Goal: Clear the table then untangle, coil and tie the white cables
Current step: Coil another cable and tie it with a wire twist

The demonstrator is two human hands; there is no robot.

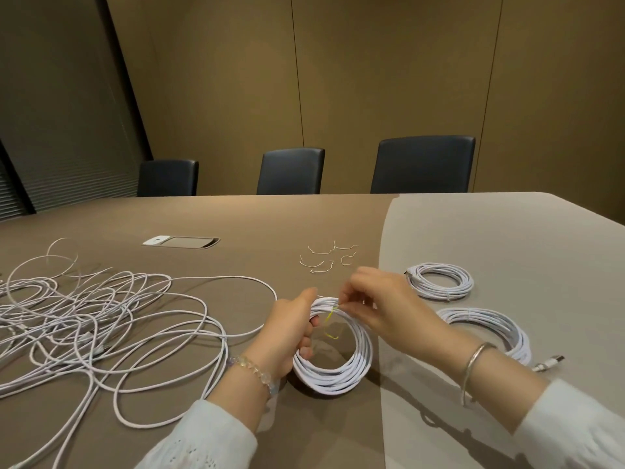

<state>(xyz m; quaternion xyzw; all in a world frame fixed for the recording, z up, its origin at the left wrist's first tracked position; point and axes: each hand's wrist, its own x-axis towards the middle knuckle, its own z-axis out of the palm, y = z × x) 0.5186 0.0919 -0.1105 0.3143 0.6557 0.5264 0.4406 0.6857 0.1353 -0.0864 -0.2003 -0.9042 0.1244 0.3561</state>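
Note:
A coil of white cable (341, 370) stands tilted on the table in front of me. My left hand (287, 336) grips its left side, fingers curled round the strands. My right hand (378, 299) pinches a thin yellowish twist tie (330, 319) at the coil's top; the tie hangs down inside the ring. A big tangle of loose white cables (84, 316) spreads over the table's left half. Two finished coils lie on the right, a far coil (439, 280) and a near coil (490, 330) with a plug end (551, 362) sticking out.
Several spare twist ties (328, 257) lie scattered beyond my hands. A table socket panel (181, 242) sits flush in the brown table (236, 225). Three dark chairs (291, 170) stand along the far edge. The table's right part is lighter grey.

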